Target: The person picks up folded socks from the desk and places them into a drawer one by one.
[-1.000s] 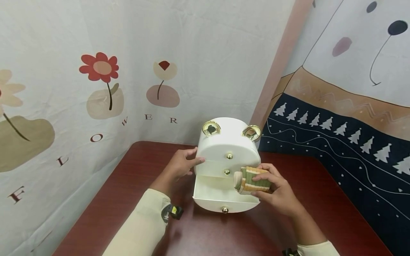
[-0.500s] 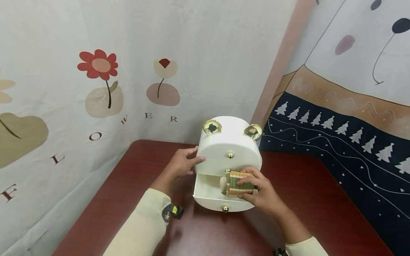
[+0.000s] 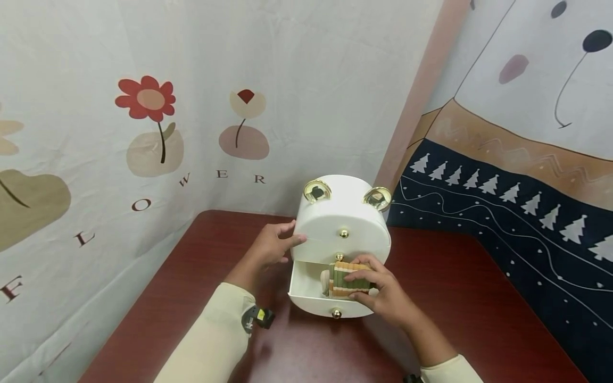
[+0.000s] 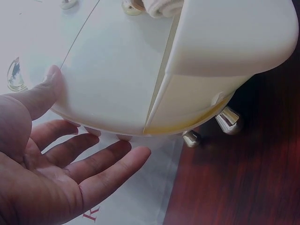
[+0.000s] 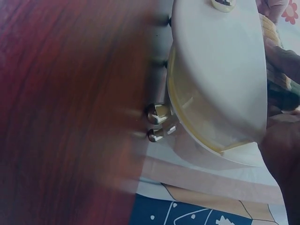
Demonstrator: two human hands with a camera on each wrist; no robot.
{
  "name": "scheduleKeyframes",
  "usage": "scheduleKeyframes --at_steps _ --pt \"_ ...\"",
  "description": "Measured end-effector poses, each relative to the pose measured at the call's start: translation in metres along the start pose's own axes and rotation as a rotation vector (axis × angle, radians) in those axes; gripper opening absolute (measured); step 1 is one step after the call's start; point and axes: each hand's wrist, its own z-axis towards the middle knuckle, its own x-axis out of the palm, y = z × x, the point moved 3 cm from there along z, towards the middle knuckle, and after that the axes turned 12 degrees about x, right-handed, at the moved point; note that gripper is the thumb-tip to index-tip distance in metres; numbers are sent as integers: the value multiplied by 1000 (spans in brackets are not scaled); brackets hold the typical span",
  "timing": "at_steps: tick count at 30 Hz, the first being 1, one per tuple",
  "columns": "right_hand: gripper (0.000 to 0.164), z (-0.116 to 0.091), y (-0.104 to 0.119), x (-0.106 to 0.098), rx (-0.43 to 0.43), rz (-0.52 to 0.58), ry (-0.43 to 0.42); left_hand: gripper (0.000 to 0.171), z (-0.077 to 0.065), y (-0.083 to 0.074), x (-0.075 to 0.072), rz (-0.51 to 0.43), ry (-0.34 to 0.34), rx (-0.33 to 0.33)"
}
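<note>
A white drawer box with round gold knobs stands on the table, its bottom drawer pulled out. My right hand holds a rolled-up cloth with green, orange and cream stripes, thumb in front and fingers over it. The roll lies on its side within the drawer's opening, behind the front panel. My left hand steadies the box's left side. Its thumb lies on the front face, and the other fingers stretch out along the side, as the left wrist view shows.
Two gold-rimmed round pieces stick up from the top of the box like frog eyes. The dark red table runs back to a printed flower curtain. Short metallic feet support the box.
My right hand has moved left and slightly down, bringing the cloth roll from the drawer's right edge into its middle. The left hand stays where it was on the box.
</note>
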Motion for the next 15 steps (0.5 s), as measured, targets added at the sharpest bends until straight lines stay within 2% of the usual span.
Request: scheduleKeyframes --at_steps 2,4,7,9,15 --pt "41 -1 0 1 21 -18 35 71 0 0 0 -2 1 -2" --pt "40 -2 0 1 76 -39 68 71 -1 0 0 -2 2 -6" --pt "37 -2 4 -4 133 -78 72 71 -1 0 0 -4 1 -9" --pt "36 -2 7 -8 140 -119 42 71 -1 0 0 -5 -1 -10" --pt "30 0 12 -19 85 -177 -92 70 -1 -1 0 -2 -5 -2"
